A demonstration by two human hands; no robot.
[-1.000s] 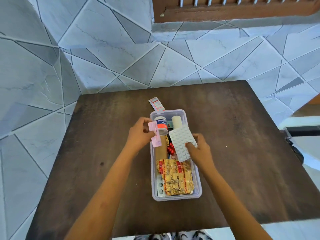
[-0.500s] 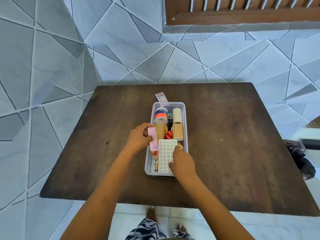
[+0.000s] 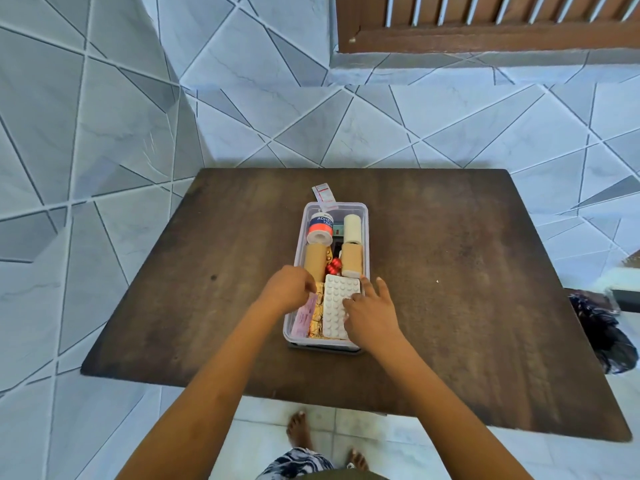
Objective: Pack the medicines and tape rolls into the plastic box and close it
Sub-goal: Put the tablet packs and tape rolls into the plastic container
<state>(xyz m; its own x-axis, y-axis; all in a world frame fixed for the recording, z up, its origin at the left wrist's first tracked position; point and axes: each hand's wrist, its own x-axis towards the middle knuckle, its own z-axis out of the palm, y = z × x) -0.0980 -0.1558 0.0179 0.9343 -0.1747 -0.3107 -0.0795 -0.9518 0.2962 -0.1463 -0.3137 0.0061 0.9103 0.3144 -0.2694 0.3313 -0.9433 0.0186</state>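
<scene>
A clear plastic box (image 3: 365, 237) stands open in the middle of the dark wooden table (image 3: 467, 271). Its far half holds an orange-and-blue adhesive tape roll (image 3: 320, 228), a white roll (image 3: 352, 227), two tan rolls (image 3: 315, 259) and red capsules (image 3: 334, 265). In the near half lie gold blister strips (image 3: 317, 315), a white blister pack (image 3: 337, 303) and a pink pill strip (image 3: 304, 315) along the left wall. My left hand (image 3: 289, 289) is curled on the pink strip's top end. Spread fingers of my right hand (image 3: 372, 313) rest on the white pack.
A small pink-and-white strip (image 3: 323, 194) lies on the table just beyond the box's far end. A dark patterned bag (image 3: 602, 334) sits on the floor off the table's right edge. My bare feet (image 3: 299, 431) stand on the tiles below the near edge.
The white blister pack has gone from held above the box to lying flat inside it. The pink strip has come down into the box along its left wall. My right fingers have spread.
</scene>
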